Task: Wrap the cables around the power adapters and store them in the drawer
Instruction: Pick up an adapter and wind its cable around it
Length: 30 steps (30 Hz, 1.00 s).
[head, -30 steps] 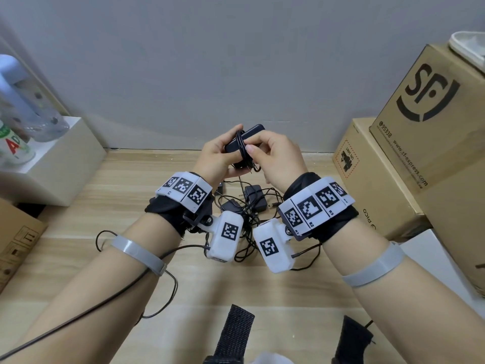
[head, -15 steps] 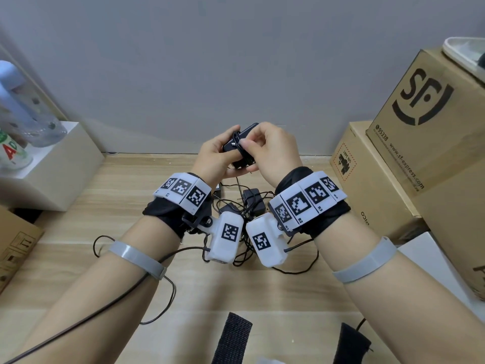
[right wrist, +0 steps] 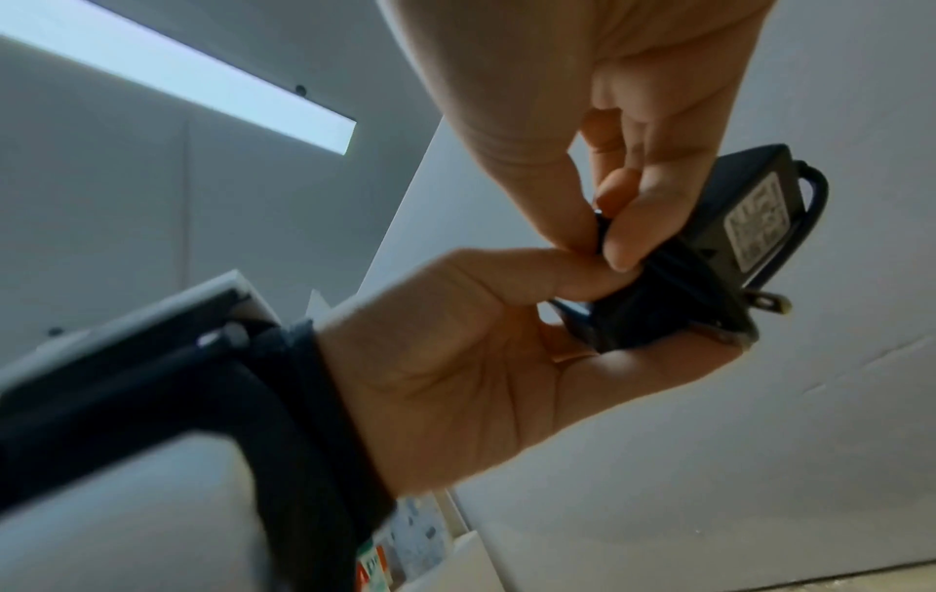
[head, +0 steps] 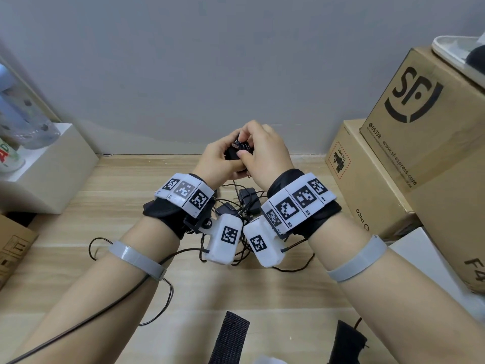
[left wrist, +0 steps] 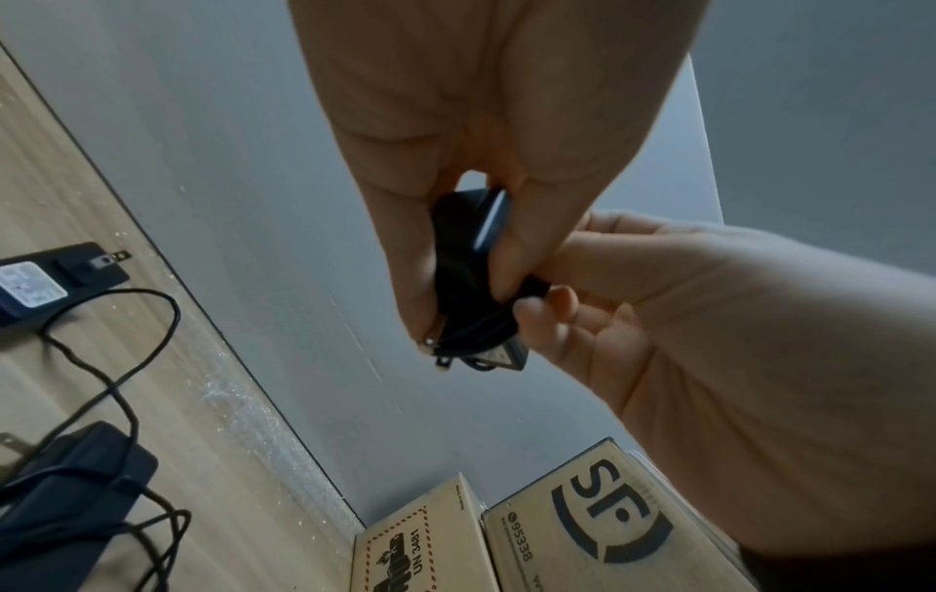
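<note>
A black power adapter (head: 239, 151) with its cable wound around it is held up above the wooden table (head: 105, 258), close to the wall. My left hand (head: 227, 156) grips its body from the left. My right hand (head: 243, 147) covers it from the right. In the right wrist view the right hand (right wrist: 603, 245) pinches the cable's end against the adapter (right wrist: 719, 248), whose label and plug prongs show. Two more black adapters (head: 248, 198) (head: 226, 208) lie below my wrists in a tangle of loose cables (head: 236, 261). No drawer is in view.
Stacked cardboard boxes (head: 425, 114) (head: 367, 185) stand at the right against the wall. A white box (head: 49, 169) carrying bottles sits at the left. Another brown box (head: 13, 248) is at the left edge. Black straps (head: 231, 337) lie near the front.
The right hand has slid over the top of the adapter and now hides most of it. Both hands stay together at the same spot near the wall.
</note>
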Motion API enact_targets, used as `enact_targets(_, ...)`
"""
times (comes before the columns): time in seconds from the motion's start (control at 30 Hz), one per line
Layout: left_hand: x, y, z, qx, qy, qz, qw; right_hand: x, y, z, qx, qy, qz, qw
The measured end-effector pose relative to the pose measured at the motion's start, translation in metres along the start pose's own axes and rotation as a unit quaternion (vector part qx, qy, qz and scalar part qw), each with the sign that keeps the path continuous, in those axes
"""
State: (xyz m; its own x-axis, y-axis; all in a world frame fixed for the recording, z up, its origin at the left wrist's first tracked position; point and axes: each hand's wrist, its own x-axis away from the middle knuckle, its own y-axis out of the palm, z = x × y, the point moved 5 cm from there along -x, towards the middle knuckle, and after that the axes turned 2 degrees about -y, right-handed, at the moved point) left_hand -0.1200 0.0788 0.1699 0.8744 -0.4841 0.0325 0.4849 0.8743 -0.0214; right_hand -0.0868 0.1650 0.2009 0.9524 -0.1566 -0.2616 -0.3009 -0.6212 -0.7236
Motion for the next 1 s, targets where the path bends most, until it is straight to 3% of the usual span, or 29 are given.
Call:
enact_targets(0.27,-0.003,-0.01,-0.01,0.062,-0.047,0.028,0.997,0.0,0.006,0.0,0.046,-0.021,-0.052,0.997)
enact_targets(0.47,-0.005,-0.018,-0.016,0.079,-0.08,0.019,0.993,0.001,0.002,0.0,0.045,-0.038,-0.028,0.998)
enact_targets(0.6,-0.003,-0.016,-0.024,0.06,-0.115,-0.022,0.991,0.003,-0.004,-0.008,0.085,-0.105,0.003,0.991)
enact_targets(0.73,0.002,-0.006,-0.031,0.052,-0.143,-0.067,0.986,0.004,-0.001,-0.009,0.139,-0.101,-0.05,0.984)
enact_targets(1.0,0.011,0.0,-0.041,-0.028,-0.115,-0.125,0.985,0.002,0.001,0.006,0.123,-0.06,-0.063,0.989)
